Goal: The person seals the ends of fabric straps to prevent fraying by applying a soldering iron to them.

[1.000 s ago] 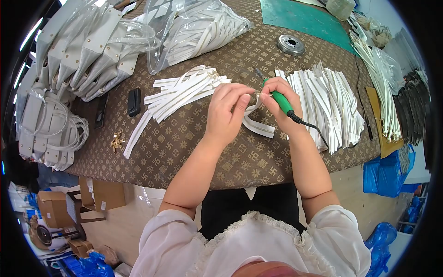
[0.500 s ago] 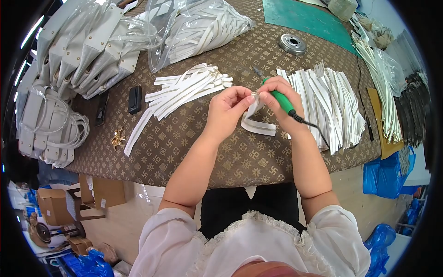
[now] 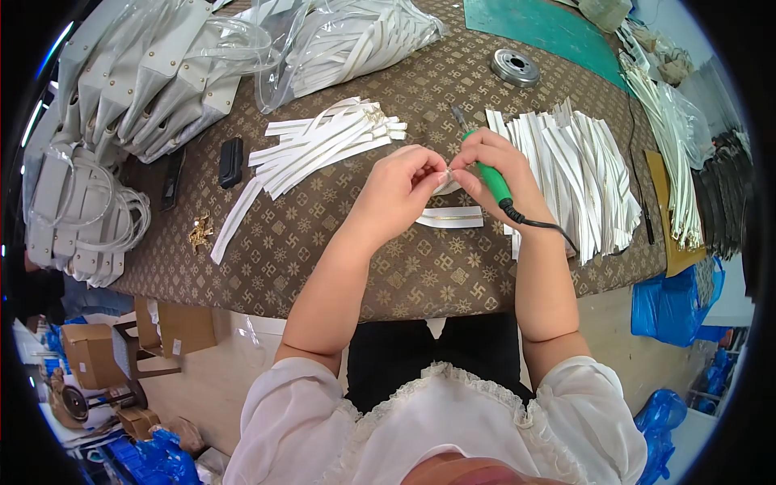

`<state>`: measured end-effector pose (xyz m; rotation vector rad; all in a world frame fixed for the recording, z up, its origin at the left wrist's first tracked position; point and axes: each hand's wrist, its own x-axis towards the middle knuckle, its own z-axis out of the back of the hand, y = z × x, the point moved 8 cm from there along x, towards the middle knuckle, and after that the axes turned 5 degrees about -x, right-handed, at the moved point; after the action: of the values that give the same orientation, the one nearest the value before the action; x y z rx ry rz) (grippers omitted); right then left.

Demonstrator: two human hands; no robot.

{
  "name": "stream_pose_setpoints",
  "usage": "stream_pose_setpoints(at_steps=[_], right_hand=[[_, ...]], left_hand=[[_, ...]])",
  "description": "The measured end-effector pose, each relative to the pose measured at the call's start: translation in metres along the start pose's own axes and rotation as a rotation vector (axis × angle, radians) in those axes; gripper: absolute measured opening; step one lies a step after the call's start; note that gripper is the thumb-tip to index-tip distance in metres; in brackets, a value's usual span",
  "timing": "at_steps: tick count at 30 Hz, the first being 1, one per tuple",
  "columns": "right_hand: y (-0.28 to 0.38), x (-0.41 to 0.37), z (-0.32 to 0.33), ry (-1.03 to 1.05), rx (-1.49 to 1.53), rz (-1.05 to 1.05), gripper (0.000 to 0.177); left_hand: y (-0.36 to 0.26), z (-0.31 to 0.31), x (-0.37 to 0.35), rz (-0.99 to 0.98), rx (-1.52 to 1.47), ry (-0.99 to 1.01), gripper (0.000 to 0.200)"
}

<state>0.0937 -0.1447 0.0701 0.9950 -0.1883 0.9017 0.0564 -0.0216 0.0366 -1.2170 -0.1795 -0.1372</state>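
Observation:
My left hand (image 3: 396,192) is closed, thumb and finger pinching one end of a white zipper strip (image 3: 454,217) with gold teeth. The rest of that strip curls down beneath the fingers onto the table. My right hand (image 3: 512,171) grips a green-handled soldering iron (image 3: 495,186), its tip pointing away from me and its black cord running down past the wrist. The right thumb and finger also meet the zipper end, close against the left fingertips; the exact spot between them is hidden. To the right lies a thick row of white zipper strips (image 3: 570,182).
Left of my hands is a looser pile of zipper strips (image 3: 311,153), with small gold pieces (image 3: 200,233) and a black case (image 3: 231,162) nearby. White bags (image 3: 145,89) stand at far left. Behind are a plastic bag of strips (image 3: 364,48), a metal disc (image 3: 515,67) and a green mat (image 3: 541,32).
The zipper's hanging part has dropped lower and flatter under my hands. My left hand has turned slightly, and the iron's tip has swung a little more upright. The view has shifted slightly.

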Motion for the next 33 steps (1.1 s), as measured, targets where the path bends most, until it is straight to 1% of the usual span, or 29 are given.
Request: stream_pose_setpoints(at_steps=[3,4,7,8,11,12,15,16,19,20,23,24,26,28,29,31,32,33], right_hand=[[0.0,0.0,-0.004,0.045,-0.049,0.053,0.014],[0.0,0.0,-0.004,0.046,-0.049,0.052,0.014],[-0.002,-0.001,-0.007,0.094,-0.082,0.053,0.014],[-0.001,0.0,-0.006,0.093,-0.082,0.052,0.014],[0.003,0.0,0.001,0.046,0.017,0.062,0.013],[0.002,0.0,0.002,0.042,0.016,0.062,0.013],[-0.013,-0.002,0.011,0.013,0.071,-0.056,0.009],[-0.014,-0.002,0.013,0.012,0.064,-0.055,0.009],[-0.019,0.0,0.022,-0.047,0.112,-0.116,0.008],[-0.019,0.0,0.021,-0.043,0.109,-0.111,0.008],[-0.02,0.001,0.017,-0.068,0.055,-0.114,0.009],[-0.019,0.001,0.016,-0.068,0.055,-0.108,0.009],[-0.019,0.001,0.016,-0.089,0.066,-0.118,0.008],[-0.017,0.0,0.014,-0.096,0.071,-0.12,0.008],[-0.014,-0.001,0.015,-0.127,0.08,-0.105,0.007],[-0.01,-0.001,0.017,-0.194,0.1,-0.073,0.006],[-0.009,-0.001,0.014,-0.193,0.1,-0.07,0.006],[-0.006,-0.002,0.014,-0.229,0.108,-0.043,0.006]], left_hand=[[-0.01,-0.002,-0.001,-0.103,0.078,0.023,0.004],[-0.009,-0.002,-0.001,-0.102,0.077,0.022,0.004],[-0.011,-0.009,-0.002,-0.213,0.159,0.062,0.007],[-0.009,-0.011,-0.002,-0.213,0.159,0.063,0.007],[-0.007,-0.014,-0.001,-0.233,0.008,0.019,0.016],[-0.008,-0.013,0.0,-0.235,0.009,0.022,0.016],[0.02,-0.015,0.0,0.218,-0.396,0.163,0.026],[0.023,-0.008,0.002,0.212,-0.4,0.165,0.026],[0.061,0.014,0.006,0.393,-0.386,0.135,0.019],[0.067,0.013,0.007,0.389,-0.389,0.13,0.019],[0.032,0.054,0.01,-0.048,0.383,-0.428,0.019],[0.033,0.051,0.01,-0.051,0.384,-0.433,0.019],[0.044,0.014,0.013,0.111,-0.269,-0.03,0.013],[0.041,-0.049,-0.014,0.492,-0.534,0.701,0.016],[0.042,-0.058,-0.017,0.489,-0.538,0.692,0.016],[0.033,-0.074,-0.012,0.389,-0.994,0.568,0.026],[0.029,-0.076,-0.008,0.332,-1.217,0.503,0.032],[0.024,-0.078,-0.007,0.332,-1.217,0.503,0.032]])
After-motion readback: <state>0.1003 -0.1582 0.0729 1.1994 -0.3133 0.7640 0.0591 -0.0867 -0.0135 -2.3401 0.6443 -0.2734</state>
